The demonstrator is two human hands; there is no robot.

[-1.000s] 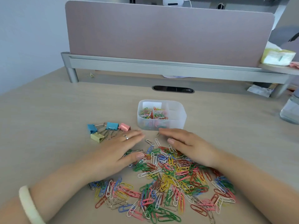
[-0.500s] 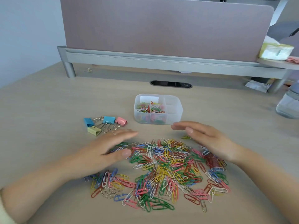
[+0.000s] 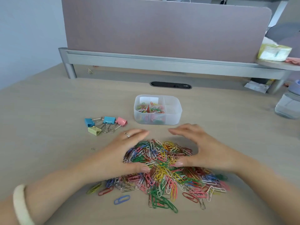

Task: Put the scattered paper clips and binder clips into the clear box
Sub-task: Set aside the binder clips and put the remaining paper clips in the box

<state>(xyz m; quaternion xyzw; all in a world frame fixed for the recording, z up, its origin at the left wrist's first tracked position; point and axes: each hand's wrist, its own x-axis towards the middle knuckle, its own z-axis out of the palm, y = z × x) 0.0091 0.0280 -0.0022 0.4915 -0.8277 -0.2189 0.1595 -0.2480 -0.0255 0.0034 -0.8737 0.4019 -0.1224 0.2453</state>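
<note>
we see left hand + right hand flat-fingered, cupping multicoloured wire paper-clip heap from both sides, gripping nothing | clear plastic divided box just beyond fingertips, part-filled | pastel metal binder clips left of box

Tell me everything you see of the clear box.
The clear box is translucent plastic with rounded corners, lidless, split by dividers into compartments. The left ones hold coloured paper clips; the right ones look empty. It stands upright on the desk, right of the binder clips. Neither the left hand nor the right hand touches it.
</note>
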